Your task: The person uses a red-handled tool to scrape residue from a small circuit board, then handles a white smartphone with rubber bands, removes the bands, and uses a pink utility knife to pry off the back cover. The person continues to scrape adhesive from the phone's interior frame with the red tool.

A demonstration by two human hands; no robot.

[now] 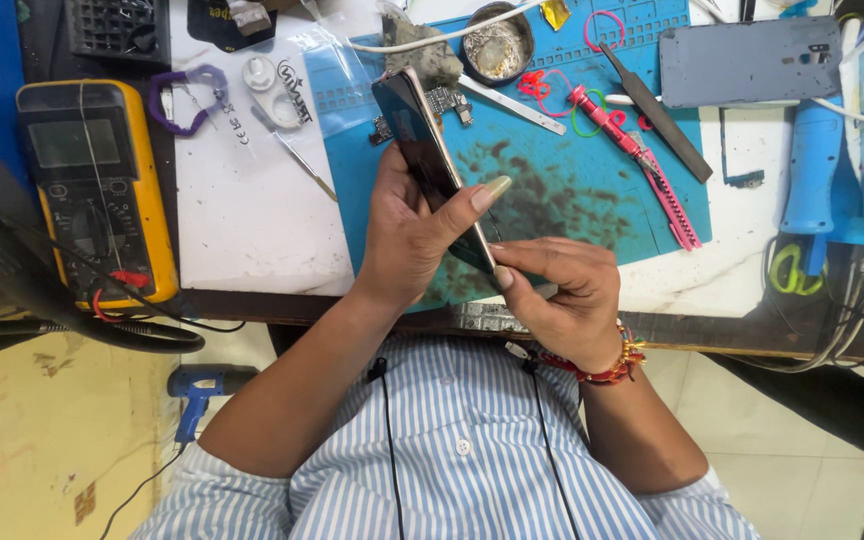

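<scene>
1. The left hand [407, 235] has a clenched grip on a dark smartphone [430, 158], held on edge above the blue work mat [572, 190], with the thumb laid along the phone's side.
2. The phone slants from far left to near right; its near end sits between the two hands, over the near edge of the tabletop [252, 210].
3. The right hand [564, 295] meets the phone's near end, fingers curled in a pinching grip there; whether a small tool sits between the fingertips cannot be told.
4. A red and yellow beaded bracelet [607, 368] circles the right wrist.
5. On the mat, far from the hands, lie a small round metal dish [497, 45], a bare circuit board [444, 103], a flat metal strip [512, 105] and black tweezers [657, 110].
6. A pink tool [642, 165] lies diagonally at the right of the mat, with coloured rubber bands beside it.
7. A grey phone back cover [747, 62] rests at the far right, and a blue hot-air handle [812, 165] lies just right of the mat.
8. A yellow multimeter [97, 190] sits at the left of the tabletop, well apart from the hands, its red and black leads trailing off the near edge.
9. The person wears a blue and white striped shirt [452, 460].
</scene>
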